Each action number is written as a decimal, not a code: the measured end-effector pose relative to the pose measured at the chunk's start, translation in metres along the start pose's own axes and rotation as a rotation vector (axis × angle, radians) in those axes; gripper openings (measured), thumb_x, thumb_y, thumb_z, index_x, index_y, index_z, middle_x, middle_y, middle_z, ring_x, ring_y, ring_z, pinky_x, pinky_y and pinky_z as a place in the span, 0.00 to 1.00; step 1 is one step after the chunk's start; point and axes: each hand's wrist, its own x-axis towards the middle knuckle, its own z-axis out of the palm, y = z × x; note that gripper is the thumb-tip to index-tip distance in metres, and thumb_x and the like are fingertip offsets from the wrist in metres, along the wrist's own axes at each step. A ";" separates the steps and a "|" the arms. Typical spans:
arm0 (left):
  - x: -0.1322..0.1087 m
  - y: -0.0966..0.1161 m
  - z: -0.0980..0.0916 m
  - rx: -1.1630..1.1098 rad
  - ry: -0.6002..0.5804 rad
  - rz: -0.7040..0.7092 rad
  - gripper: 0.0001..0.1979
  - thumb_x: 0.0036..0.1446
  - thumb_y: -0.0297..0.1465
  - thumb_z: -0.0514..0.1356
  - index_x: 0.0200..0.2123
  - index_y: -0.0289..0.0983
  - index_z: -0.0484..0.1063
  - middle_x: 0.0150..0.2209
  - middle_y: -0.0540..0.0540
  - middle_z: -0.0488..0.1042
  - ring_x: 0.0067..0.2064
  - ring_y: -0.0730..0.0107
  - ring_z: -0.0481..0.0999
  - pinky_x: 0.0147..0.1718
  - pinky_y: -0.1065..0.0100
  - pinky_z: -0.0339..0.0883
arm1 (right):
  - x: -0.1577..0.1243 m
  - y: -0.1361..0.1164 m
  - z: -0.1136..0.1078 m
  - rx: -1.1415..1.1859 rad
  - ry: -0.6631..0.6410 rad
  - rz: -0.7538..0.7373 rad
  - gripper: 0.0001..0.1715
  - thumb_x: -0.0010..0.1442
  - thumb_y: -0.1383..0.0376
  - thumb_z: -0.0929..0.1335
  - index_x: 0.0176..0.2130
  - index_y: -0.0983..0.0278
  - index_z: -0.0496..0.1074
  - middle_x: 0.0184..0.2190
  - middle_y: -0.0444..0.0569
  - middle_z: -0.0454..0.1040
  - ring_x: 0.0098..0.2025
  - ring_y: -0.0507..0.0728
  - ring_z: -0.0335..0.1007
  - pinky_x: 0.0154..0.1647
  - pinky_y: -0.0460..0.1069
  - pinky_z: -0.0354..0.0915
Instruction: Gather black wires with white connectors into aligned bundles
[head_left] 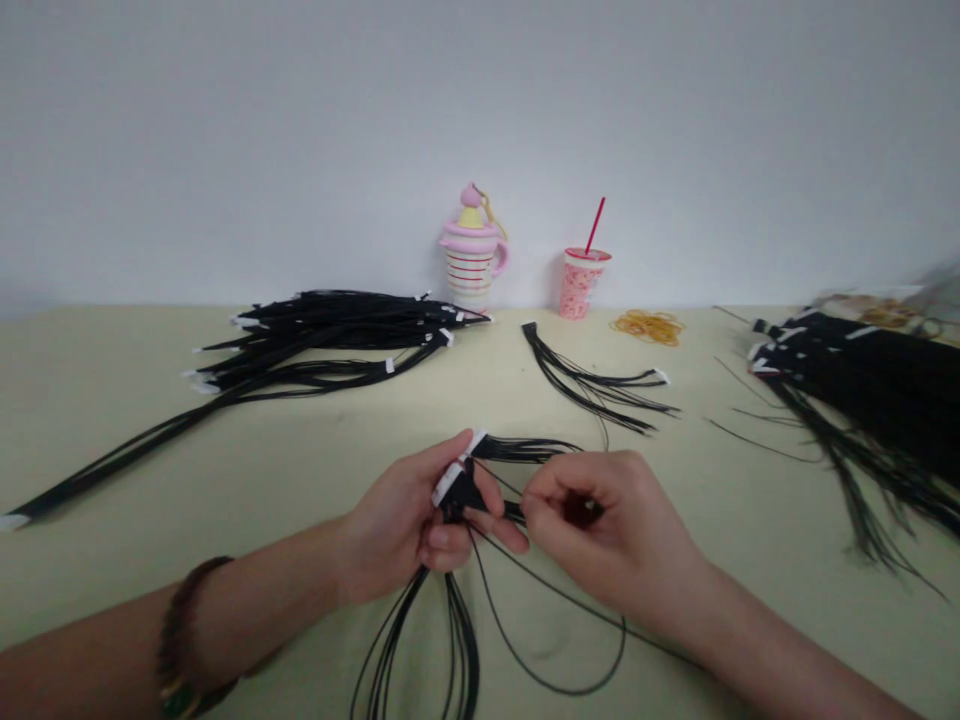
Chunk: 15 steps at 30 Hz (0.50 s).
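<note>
In the middle front, my left hand (431, 510) grips a wire harness (463, 490) made of black wires with white connectors. One white connector (450, 482) shows between its thumb and fingers, with another connector end just above. Black wires (465, 640) hang in loops below this hand. Close on the right, my right hand (600, 530) is closed in a pinch on the black wires coming out of the connector. Its fingertips hide exactly which wires they hold. A single thin wire (559, 690) curves loosely beneath both hands.
A pile of black harnesses (337, 335) lies at the back left. A short harness (577, 380) rests behind my hands. A large black wire bundle (877, 390) lies on the right. Against the wall stand a pink-lidded mug (469, 265) and a straw cup (581, 285), near yellow rubber bands (649, 326).
</note>
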 end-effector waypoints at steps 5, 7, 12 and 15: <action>0.000 0.002 0.002 -0.009 0.017 -0.010 0.28 0.58 0.44 0.43 0.20 0.33 0.70 0.20 0.36 0.75 0.13 0.83 0.46 0.13 0.78 0.37 | -0.002 0.001 0.004 -0.053 0.044 -0.006 0.10 0.46 0.72 0.62 0.16 0.67 0.65 0.12 0.39 0.59 0.16 0.44 0.50 0.16 0.40 0.48; 0.001 0.001 0.001 0.003 0.007 -0.011 0.28 0.58 0.44 0.43 0.20 0.33 0.70 0.22 0.33 0.76 0.13 0.83 0.46 0.13 0.78 0.37 | -0.002 0.002 0.003 -0.041 0.042 0.008 0.10 0.45 0.73 0.62 0.16 0.67 0.64 0.12 0.38 0.58 0.16 0.44 0.50 0.16 0.40 0.48; 0.000 0.001 -0.002 0.013 0.007 -0.008 0.28 0.58 0.44 0.42 0.21 0.33 0.71 0.24 0.31 0.76 0.13 0.83 0.47 0.14 0.78 0.37 | 0.000 0.004 0.003 -0.022 0.020 0.003 0.10 0.45 0.73 0.61 0.17 0.67 0.66 0.13 0.39 0.60 0.16 0.44 0.51 0.16 0.40 0.48; 0.000 0.000 -0.003 0.032 -0.017 -0.004 0.28 0.59 0.44 0.42 0.21 0.33 0.71 0.24 0.31 0.76 0.13 0.83 0.45 0.14 0.77 0.37 | -0.001 0.006 0.004 -0.020 0.023 0.001 0.09 0.46 0.72 0.62 0.18 0.67 0.66 0.14 0.39 0.61 0.17 0.44 0.52 0.17 0.40 0.49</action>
